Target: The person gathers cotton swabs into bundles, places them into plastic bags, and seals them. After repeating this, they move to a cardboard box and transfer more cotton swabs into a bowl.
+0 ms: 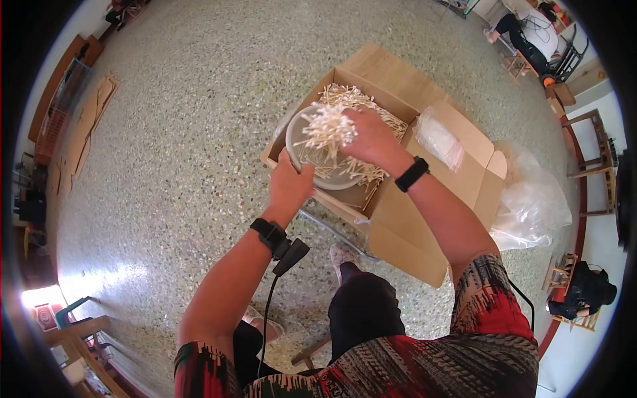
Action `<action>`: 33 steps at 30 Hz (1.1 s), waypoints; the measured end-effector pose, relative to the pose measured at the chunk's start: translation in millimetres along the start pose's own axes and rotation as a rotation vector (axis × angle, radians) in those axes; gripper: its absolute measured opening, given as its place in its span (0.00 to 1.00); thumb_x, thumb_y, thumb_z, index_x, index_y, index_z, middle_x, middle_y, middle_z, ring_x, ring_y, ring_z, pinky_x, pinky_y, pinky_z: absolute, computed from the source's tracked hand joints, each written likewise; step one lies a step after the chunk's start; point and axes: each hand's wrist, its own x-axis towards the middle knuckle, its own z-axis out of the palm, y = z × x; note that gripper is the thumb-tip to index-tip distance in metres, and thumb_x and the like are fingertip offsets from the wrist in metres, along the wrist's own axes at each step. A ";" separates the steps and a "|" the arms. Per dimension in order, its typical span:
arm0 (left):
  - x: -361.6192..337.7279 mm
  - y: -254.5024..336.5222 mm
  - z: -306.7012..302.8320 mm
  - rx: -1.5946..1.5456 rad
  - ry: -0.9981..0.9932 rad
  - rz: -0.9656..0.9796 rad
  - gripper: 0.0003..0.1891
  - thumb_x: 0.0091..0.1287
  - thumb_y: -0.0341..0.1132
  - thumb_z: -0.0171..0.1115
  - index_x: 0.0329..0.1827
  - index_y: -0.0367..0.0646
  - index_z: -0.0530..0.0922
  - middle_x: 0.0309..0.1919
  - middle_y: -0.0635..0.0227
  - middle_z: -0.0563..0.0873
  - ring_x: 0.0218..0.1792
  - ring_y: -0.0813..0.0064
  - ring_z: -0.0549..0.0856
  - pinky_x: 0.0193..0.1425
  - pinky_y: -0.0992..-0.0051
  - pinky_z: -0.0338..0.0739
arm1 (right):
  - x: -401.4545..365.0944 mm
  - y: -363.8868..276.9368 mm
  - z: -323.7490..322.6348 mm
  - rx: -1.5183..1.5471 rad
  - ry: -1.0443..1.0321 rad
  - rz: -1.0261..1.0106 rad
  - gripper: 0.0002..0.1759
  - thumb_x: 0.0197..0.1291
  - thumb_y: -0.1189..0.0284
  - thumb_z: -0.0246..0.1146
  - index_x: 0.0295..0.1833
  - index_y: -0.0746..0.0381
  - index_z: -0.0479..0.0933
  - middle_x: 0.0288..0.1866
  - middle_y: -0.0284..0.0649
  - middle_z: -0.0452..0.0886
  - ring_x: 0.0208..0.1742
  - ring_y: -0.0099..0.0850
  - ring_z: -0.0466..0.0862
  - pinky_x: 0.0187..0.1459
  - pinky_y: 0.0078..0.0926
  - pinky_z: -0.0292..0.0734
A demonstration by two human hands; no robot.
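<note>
My right hand [373,137] is closed around a bunch of cotton swabs [330,126], white tips fanning out to the left, above a round whitish bowl [292,147]. The fingers of my left hand [290,184] grip the near left part of the bowl's rim. The bowl sits inside an open cardboard box [340,207], with some swabs in it. More loose cotton swabs [352,97] lie in the box behind and to the right of the bowl. My right hand hides part of the bowl.
A clear plastic packet [439,140] lies on the box's right flap. Beyond it, a large clear plastic bag [534,202] rests at the right. Flattened cardboard [89,126] lies on the floor at left. Other people sit at the upper right and lower right. A metal leg shows below the box.
</note>
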 end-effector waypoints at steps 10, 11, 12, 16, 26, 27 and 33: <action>-1.9 -6.9 14.4 -0.145 -0.054 -0.140 0.23 0.65 0.31 0.57 0.62 0.32 0.65 0.34 0.54 0.87 0.19 0.69 0.87 0.18 0.74 0.79 | -33.2 30.0 7.3 -0.029 0.064 -0.106 0.36 0.54 0.67 0.70 0.69 0.61 0.69 0.68 0.54 0.70 0.67 0.50 0.72 0.67 0.41 0.70; -2.2 -4.2 16.5 -0.156 -0.052 -0.178 0.23 0.66 0.30 0.57 0.62 0.32 0.65 0.34 0.54 0.86 0.19 0.70 0.87 0.16 0.74 0.79 | -34.5 34.4 13.5 -0.023 -0.019 -0.051 0.32 0.56 0.69 0.68 0.67 0.63 0.70 0.65 0.53 0.72 0.65 0.48 0.74 0.64 0.40 0.71; -2.1 -4.7 19.2 -0.154 -0.058 -0.175 0.23 0.66 0.30 0.57 0.62 0.32 0.65 0.34 0.54 0.86 0.19 0.70 0.87 0.16 0.74 0.79 | -34.4 40.1 28.1 -0.024 -0.015 -0.047 0.32 0.56 0.69 0.68 0.67 0.63 0.70 0.65 0.53 0.72 0.65 0.48 0.74 0.64 0.40 0.71; -4.5 -8.4 20.6 -0.181 -0.057 -0.147 0.22 0.65 0.31 0.58 0.61 0.32 0.66 0.33 0.52 0.86 0.18 0.69 0.86 0.15 0.75 0.78 | -32.7 39.5 39.7 0.177 -0.012 -0.286 0.23 0.59 0.72 0.63 0.62 0.62 0.75 0.58 0.53 0.78 0.48 0.42 0.82 0.50 0.36 0.78; -28.9 12.5 -9.8 -0.133 -0.063 -0.099 0.18 0.66 0.31 0.58 0.56 0.32 0.69 0.27 0.58 0.84 0.16 0.74 0.83 0.14 0.77 0.75 | 50.4 100.6 22.3 0.050 0.354 -0.185 0.22 0.59 0.66 0.65 0.60 0.57 0.78 0.62 0.49 0.78 0.63 0.47 0.77 0.62 0.41 0.74; -32.7 12.4 -13.0 -0.126 -0.064 -0.097 0.18 0.66 0.31 0.58 0.56 0.32 0.69 0.27 0.58 0.84 0.16 0.74 0.83 0.14 0.77 0.75 | 57.7 102.8 27.2 0.055 0.359 -0.183 0.22 0.59 0.66 0.65 0.60 0.57 0.78 0.62 0.49 0.78 0.63 0.47 0.77 0.62 0.41 0.74; -48.0 12.0 -24.6 -0.159 -0.096 -0.153 0.18 0.66 0.29 0.56 0.56 0.31 0.68 0.30 0.57 0.85 0.16 0.75 0.84 0.14 0.78 0.75 | 97.0 107.4 57.7 -0.164 0.061 -0.145 0.45 0.53 0.57 0.72 0.75 0.54 0.63 0.77 0.44 0.64 0.73 0.51 0.66 0.70 0.49 0.66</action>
